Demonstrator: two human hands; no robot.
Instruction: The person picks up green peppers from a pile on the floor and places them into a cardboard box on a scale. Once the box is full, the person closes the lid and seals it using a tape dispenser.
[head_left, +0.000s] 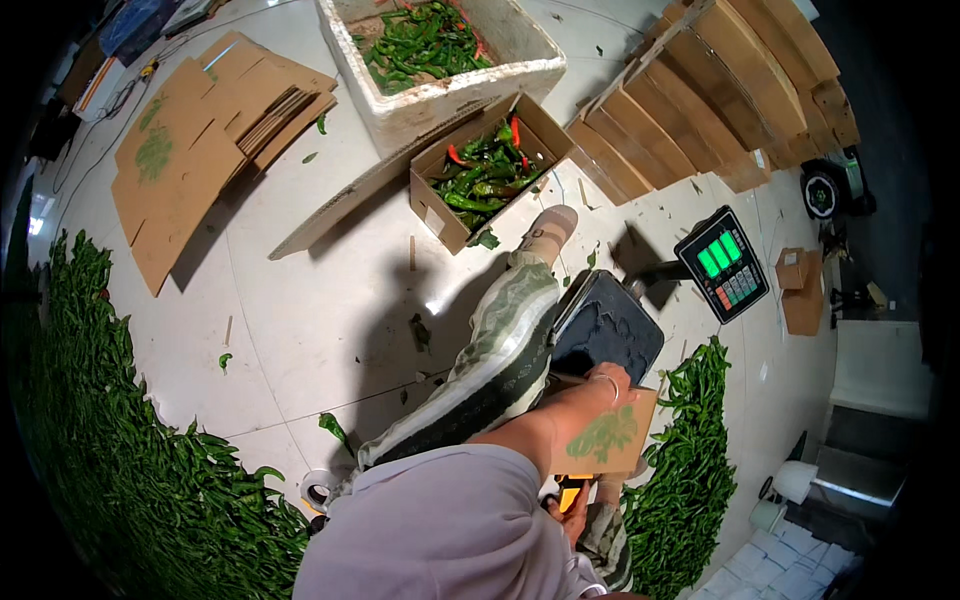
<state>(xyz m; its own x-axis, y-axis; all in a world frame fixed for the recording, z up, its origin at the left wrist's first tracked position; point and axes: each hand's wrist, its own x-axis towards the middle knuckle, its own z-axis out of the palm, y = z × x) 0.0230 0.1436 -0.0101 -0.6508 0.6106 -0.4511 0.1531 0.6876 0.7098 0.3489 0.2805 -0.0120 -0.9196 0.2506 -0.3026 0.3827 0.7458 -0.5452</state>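
Note:
My left hand (611, 379) grips the top edge of a cardboard box (604, 442) printed with green peppers; its fingertips are partly hidden. Below that box, my right hand (574, 516) holds a yellow-and-black handheld tool (571, 495), mostly hidden by the box and my arm. Touching or just beyond the box is the dark platform of a bench scale (611, 326), its lit display unit (721, 264) to the right. An open cardboard box (436, 214) of green and red peppers (484, 180) sits farther up, beside my outstretched leg.
Green peppers are heaped on the floor at left (172, 510) and right (686, 465). A white foam crate (450, 97) holds more peppers. Flattened cardboard (180, 157) lies upper left; stacked cartons (675, 105) stand upper right. A tape roll (319, 489) lies near my sleeve.

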